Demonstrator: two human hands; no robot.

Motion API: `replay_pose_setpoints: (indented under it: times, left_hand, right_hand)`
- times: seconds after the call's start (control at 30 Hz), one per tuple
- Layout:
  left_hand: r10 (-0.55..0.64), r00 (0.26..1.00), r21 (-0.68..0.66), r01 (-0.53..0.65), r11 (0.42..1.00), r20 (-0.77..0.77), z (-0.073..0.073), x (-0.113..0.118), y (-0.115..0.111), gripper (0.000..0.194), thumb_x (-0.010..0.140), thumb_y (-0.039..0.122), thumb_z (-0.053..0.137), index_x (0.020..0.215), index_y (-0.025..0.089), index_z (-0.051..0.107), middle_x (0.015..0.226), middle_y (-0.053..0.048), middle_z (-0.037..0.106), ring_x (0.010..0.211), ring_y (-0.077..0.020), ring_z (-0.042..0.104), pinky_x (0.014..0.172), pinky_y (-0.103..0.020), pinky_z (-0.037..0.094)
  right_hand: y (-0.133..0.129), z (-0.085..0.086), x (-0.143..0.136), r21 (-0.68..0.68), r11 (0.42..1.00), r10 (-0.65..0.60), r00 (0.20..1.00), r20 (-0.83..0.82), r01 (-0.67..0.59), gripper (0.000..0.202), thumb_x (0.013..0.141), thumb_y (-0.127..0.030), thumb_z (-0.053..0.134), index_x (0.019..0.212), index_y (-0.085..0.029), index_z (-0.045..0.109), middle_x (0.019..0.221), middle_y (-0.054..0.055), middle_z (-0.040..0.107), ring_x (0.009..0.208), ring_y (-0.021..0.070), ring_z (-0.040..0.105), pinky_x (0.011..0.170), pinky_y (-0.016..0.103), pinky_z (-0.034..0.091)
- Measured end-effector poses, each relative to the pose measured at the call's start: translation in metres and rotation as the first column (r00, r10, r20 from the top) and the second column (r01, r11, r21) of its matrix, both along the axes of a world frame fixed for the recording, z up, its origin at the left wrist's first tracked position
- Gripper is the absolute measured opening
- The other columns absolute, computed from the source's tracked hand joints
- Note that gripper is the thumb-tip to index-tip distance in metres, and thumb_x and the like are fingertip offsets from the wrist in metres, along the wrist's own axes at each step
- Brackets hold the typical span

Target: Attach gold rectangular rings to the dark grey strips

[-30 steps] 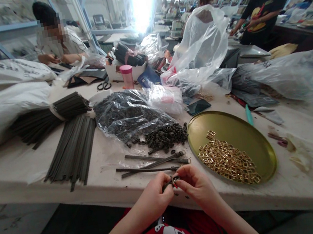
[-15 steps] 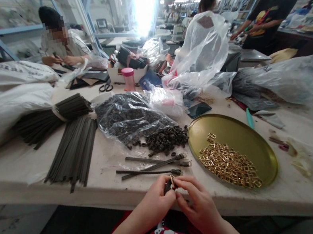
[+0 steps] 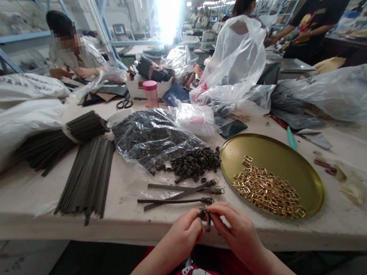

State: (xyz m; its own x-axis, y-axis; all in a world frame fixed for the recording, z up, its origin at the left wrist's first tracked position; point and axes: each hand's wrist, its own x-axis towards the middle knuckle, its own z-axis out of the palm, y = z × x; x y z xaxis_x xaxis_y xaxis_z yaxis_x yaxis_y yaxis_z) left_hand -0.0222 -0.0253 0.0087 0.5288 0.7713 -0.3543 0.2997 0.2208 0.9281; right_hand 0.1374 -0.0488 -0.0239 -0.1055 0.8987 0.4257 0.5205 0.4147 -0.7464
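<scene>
A dark strap is bent into a small loop between my hands, at the table's front edge. My left hand pinches it from the left, while the fingertips of my right hand close on its other side. A glint of metal shows at the top of the loop; the fingers partly hide it. Just beyond my hands lie three dark straps with buckles, two of them crossed. To the right, a round gold tray holds a heap of small gold buckles.
Small dark strap loops spill from a clear plastic bag. Loose dark strips and a tied bundle lie left. Scissors, a pink-lidded jar and plastic bags stand farther back. Other people work across the table.
My right hand has turned and shifted slightly right. The strap's bent loop now shows between my hands, where fingers covered more of it before.
</scene>
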Motion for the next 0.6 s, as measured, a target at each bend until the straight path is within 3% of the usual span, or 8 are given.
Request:
replay_pose_setpoints:
  times: [0.1,0.17,0.23,0.33,0.4,0.5,0.6]
  left_hand:
    - [0.028,0.998,0.062,-0.024,0.998,-0.064,-0.007,0.003,-0.002,0.026,0.084,0.031,0.034,0.063,0.018,0.042,0.057,0.005,0.042,0.055,-0.011,0.039,0.054,-0.022,0.032]
    - [0.069,0.994,0.071,-0.063,0.996,-0.08,-0.011,0.004,-0.003,0.022,0.083,0.034,0.038,0.073,0.017,0.048,0.058,0.005,0.043,0.055,-0.0109,0.041,0.053,-0.021,0.033]
    - [0.096,0.993,0.077,-0.091,0.993,-0.066,-0.011,0.003,-0.003,0.024,0.082,0.032,0.043,0.097,0.015,0.05,0.058,0.005,0.045,0.054,-0.0111,0.043,0.052,-0.02,0.033]
    - [0.006,1.0,0.089,-0.005,0.996,-0.012,-0.005,0.003,-0.003,0.038,0.083,0.028,0.043,0.12,0.019,0.045,0.062,0.004,0.05,0.054,-0.0111,0.044,0.054,-0.02,0.034]
    - [-0.052,0.998,0.091,0.05,0.995,0.025,0.0,0.004,-0.001,0.034,0.084,0.027,0.041,0.116,0.021,0.051,0.068,0.002,0.054,0.054,-0.0106,0.043,0.054,-0.02,0.034]
    - [-0.04,0.997,0.075,0.036,0.997,0.059,-0.001,0.007,0.003,0.026,0.084,0.027,0.042,0.103,0.019,0.058,0.074,0.001,0.055,0.055,-0.0097,0.041,0.054,-0.02,0.034]
    - [-0.015,0.996,0.033,0.012,0.999,0.087,-0.008,0.007,0.009,0.02,0.083,0.029,0.043,0.091,0.016,0.057,0.069,0.002,0.05,0.056,-0.0094,0.04,0.054,-0.019,0.033]
  right_hand:
    - [0.002,0.0,-0.004,-0.217,0.974,-0.113,0.971,-0.211,0.066,0.01,0.078,-0.02,0.054,0.085,-0.02,0.061,0.073,0.002,0.065,0.064,0.0143,0.061,0.06,0.026,0.051]
    - [0.004,-0.001,-0.005,-0.353,0.934,-0.189,0.913,-0.362,0.053,0.012,0.076,-0.026,0.058,0.085,-0.019,0.059,0.07,0.001,0.063,0.06,0.0132,0.059,0.056,0.025,0.05]
    - [0.006,-0.003,-0.005,-0.45,0.893,-0.238,0.836,-0.495,-0.013,0.02,0.072,-0.033,0.062,0.085,-0.019,0.057,0.066,-0.001,0.06,0.057,0.0122,0.057,0.053,0.023,0.048]
    - [0.009,-0.009,-0.003,-0.549,0.813,-0.257,0.727,-0.636,-0.193,0.031,0.066,-0.039,0.068,0.087,-0.02,0.054,0.065,-0.002,0.058,0.055,0.0112,0.054,0.051,0.022,0.045]
    - [0.01,-0.014,-0.003,-0.595,0.741,-0.285,0.655,-0.699,-0.313,0.037,0.063,-0.04,0.071,0.089,-0.021,0.052,0.067,-0.002,0.059,0.054,0.0113,0.054,0.051,0.023,0.044]
    - [0.01,-0.023,-0.007,-0.632,0.664,-0.358,0.572,-0.738,-0.399,0.041,0.063,-0.039,0.072,0.091,-0.02,0.048,0.064,-0.003,0.058,0.051,0.0102,0.053,0.05,0.022,0.041]
    - [0.013,-0.029,-0.008,-0.66,0.629,-0.347,0.611,-0.712,-0.412,0.033,0.071,-0.038,0.065,0.091,-0.02,0.046,0.062,-0.005,0.054,0.05,0.0094,0.052,0.049,0.021,0.04]
